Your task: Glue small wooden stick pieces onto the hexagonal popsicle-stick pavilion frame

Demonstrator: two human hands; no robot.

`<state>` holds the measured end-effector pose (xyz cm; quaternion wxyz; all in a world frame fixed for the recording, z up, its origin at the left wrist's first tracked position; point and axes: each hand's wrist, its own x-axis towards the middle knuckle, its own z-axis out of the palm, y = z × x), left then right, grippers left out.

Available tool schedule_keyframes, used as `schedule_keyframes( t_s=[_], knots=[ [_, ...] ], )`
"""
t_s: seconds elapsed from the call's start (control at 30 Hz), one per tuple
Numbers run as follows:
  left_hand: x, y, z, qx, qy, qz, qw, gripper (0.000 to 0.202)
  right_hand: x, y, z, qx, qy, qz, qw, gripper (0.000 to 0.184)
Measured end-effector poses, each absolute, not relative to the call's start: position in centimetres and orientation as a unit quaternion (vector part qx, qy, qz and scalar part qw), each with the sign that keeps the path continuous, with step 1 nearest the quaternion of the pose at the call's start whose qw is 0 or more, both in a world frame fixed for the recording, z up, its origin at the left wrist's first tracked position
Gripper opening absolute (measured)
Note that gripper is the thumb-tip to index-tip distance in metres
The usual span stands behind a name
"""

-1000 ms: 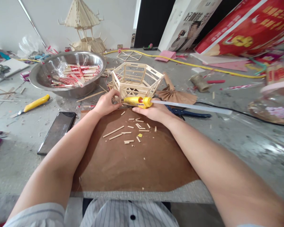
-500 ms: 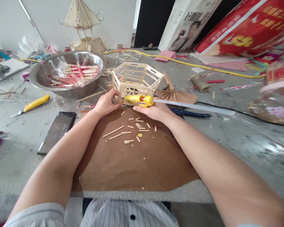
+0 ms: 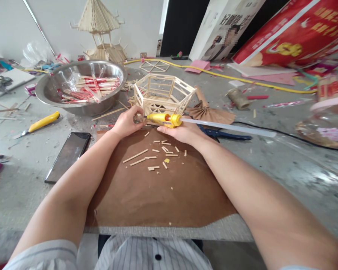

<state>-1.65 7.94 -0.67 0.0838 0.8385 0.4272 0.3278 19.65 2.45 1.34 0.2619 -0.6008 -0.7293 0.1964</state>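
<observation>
A hexagonal frame of thin wooden sticks stands at the far edge of a brown sheet. At its near left corner the thumb and fingers of my left hand are pinched together; the exact spot they grip is partly hidden. My right hand is closed around a yellow hot glue gun, its nozzle pointing left at that same corner, close to my left fingertips. Out of the gun's back runs a long translucent glue stick. Short cut stick pieces lie scattered on the brown sheet.
A metal bowl of red-tipped sticks stands left of the frame, with a stick-built tower behind. A yellow knife and a phone lie left. Dark blue pliers and a black cord lie right of my right hand.
The free end of the glue stick has shifted slightly left, toward the gun. Both hands and the frame stay in nearly the same place.
</observation>
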Motion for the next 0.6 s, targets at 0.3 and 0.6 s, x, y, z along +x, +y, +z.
schedule_keyframes(
  t_s=[0.3, 0.6],
  knots=[
    [-1.67, 8.01, -0.75, 0.838, 0.426, 0.329, 0.086, 0.034, 19.87, 2.63, 1.30, -0.595, -0.730, 0.209, 0.265, 0.045],
    [-1.70, 8.09, -0.79, 0.841, 0.419, 0.332, 0.085, 0.034, 20.06, 2.49, 1.57, -0.597, -0.729, 0.222, 0.250, 0.042]
  ],
)
